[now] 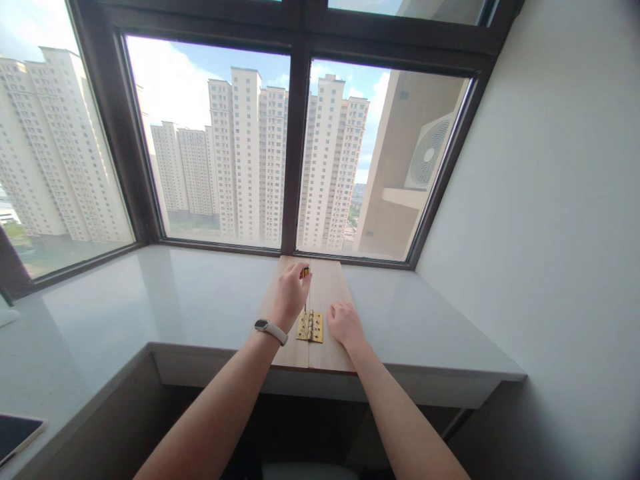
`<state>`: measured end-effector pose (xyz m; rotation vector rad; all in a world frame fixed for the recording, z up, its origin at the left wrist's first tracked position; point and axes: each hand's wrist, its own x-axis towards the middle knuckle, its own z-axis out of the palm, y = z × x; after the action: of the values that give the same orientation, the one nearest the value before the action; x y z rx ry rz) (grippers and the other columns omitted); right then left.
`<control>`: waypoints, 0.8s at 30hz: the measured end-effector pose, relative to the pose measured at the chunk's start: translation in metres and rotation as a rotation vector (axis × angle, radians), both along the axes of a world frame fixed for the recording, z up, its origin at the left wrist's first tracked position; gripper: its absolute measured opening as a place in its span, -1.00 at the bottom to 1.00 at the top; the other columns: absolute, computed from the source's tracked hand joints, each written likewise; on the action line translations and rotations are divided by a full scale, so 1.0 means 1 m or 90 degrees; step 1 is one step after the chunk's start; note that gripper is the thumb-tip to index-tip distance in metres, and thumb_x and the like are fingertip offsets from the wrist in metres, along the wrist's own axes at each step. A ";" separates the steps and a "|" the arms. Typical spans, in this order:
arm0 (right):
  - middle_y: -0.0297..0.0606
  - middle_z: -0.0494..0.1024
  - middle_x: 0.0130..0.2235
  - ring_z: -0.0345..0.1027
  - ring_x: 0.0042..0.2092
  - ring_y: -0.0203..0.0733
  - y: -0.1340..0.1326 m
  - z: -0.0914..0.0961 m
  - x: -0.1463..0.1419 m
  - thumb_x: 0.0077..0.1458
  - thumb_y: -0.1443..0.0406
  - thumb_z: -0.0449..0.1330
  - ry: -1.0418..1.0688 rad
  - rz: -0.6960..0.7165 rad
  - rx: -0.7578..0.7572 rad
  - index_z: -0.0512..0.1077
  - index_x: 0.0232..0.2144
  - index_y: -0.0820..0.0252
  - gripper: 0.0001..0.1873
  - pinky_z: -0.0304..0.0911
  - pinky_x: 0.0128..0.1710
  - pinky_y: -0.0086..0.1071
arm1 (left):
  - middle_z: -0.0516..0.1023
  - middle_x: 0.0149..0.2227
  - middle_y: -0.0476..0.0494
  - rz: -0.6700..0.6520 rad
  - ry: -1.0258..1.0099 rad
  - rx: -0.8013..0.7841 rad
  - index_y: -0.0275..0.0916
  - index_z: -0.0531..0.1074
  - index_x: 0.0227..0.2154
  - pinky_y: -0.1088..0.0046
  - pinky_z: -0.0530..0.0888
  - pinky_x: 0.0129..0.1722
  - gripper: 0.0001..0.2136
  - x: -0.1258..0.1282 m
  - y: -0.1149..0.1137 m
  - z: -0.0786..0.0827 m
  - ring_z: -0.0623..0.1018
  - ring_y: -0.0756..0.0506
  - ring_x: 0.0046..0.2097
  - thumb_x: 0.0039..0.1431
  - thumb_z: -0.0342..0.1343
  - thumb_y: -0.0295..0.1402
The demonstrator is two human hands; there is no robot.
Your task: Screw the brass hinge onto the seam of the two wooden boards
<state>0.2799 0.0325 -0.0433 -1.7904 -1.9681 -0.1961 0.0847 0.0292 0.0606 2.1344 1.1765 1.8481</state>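
My left hand (pixel 291 290), with a pale watch band on its wrist, is closed around the upper end of a screwdriver (pixel 305 272) with a black, yellow and red handle. Its thin shaft points down to the left leaf of a brass hinge (pixel 311 327). The hinge lies opened flat across the seam between two light wooden boards (pixel 325 280). My right hand (pixel 345 323) rests on the right board just beside the hinge, its fingers curled in. What is under those fingers, if anything, is hidden.
The boards lie on a white stone windowsill (pixel 210 293), reaching from its front edge to the dark window frame (pixel 295 167). A white wall (pixel 525 200) rises at the right. A dark flat device (pixel 19 433) lies at the lower left edge.
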 end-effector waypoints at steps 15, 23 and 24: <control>-0.13 0.54 -0.15 0.32 -0.04 -0.10 0.000 -0.001 0.001 0.33 0.22 0.02 -0.002 0.005 0.007 0.49 -0.25 0.16 -0.73 0.09 0.02 -0.35 | 0.52 -0.20 -0.15 -0.013 0.029 -0.003 -0.18 0.49 -0.11 0.35 0.52 -0.21 -0.85 0.002 -0.004 0.005 0.54 -0.09 -0.24 0.28 0.14 -0.43; -0.11 0.54 -0.15 0.32 -0.04 -0.10 0.000 -0.001 0.001 0.33 0.22 0.02 -0.007 0.005 0.011 0.50 -0.25 0.17 -0.72 0.08 0.03 -0.34 | 0.48 -0.21 -0.13 0.013 0.019 -0.011 -0.18 0.51 -0.20 0.36 0.50 -0.26 -0.91 0.002 -0.003 0.004 0.51 -0.05 -0.31 0.26 0.17 -0.44; -0.11 0.54 -0.15 0.32 -0.04 -0.10 0.000 0.000 0.001 0.33 0.22 0.01 -0.007 0.006 0.013 0.50 -0.25 0.17 -0.72 0.08 0.03 -0.34 | 0.48 -0.21 -0.13 0.010 0.015 -0.014 -0.18 0.51 -0.18 0.36 0.50 -0.25 -0.89 0.003 -0.002 0.003 0.52 -0.06 -0.30 0.26 0.16 -0.45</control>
<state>0.2804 0.0322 -0.0437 -1.7701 -1.9748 -0.2218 0.0873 0.0268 0.0641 2.1471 1.2168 1.8122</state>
